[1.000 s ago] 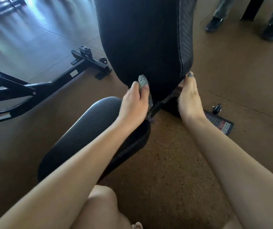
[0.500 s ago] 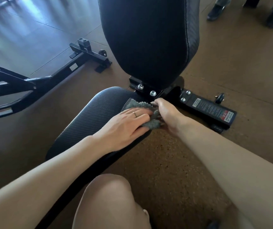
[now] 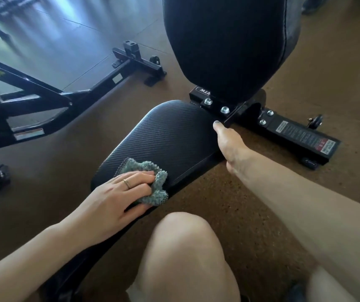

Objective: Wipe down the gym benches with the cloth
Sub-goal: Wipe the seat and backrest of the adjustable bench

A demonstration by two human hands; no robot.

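Gym floor, brown rubber; black padded seat surface [image 3: 170, 136] below upright backrest [image 3: 229, 44]. Grey-green cloth [image 3: 150, 182] on seat's near end, pressed flat under left hand [image 3: 113, 197]. Right hand [image 3: 231, 144] gripping seat's right edge. Step: wiping seat. Next, likely: strokes covering remaining pad.

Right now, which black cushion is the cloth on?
The seat pad, the flat ribbed one, under the cloth and left hand. The backrest pad stands upright, untouched.
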